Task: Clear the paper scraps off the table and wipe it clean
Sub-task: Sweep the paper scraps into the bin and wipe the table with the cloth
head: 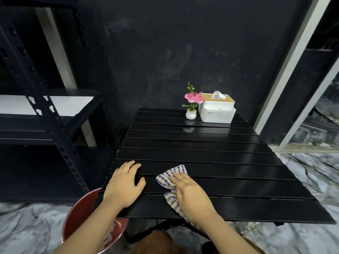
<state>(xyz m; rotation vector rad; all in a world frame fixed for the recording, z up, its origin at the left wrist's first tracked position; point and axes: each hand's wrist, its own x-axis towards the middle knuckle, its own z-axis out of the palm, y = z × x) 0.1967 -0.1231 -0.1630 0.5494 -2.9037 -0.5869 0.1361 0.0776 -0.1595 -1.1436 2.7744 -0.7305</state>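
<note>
Nearest the lens, both bare forearms reach forward over the near edge of the slatted black table [211, 143]. The right hand [190, 195] lies palm-down on a checked cloth [170, 176], fingers loosely spread and pressing it flat rather than gripping it; the cloth shows ahead of and to the left of the fingertips, with a crumpled tail trailing back along the wrist toward the table's near edge. The left hand [124, 184] rests open and flat on the surface just to the left of the cloth, holding nothing, seemingly steadying the table. No paper scraps are visible on the tabletop, so the clearing step looks done and wiping is the step in hand. Below and behind the left wrist sits a red round bin [78, 217] with pale crumpled material inside, probably the scraps, though it is partly hidden. The unwiped expanse lies ahead and to the right of the right hand, and the slats run across it, so sweeping along their length seems the natural stroke. The surface is glossy and hard, grooved between slats where dust could lodge; the cloth is soft, woven and limp. Far ahead of the right hand stand a small potted flower [191, 107] and, touching or just beside it, a white tissue box [217, 110].
</note>
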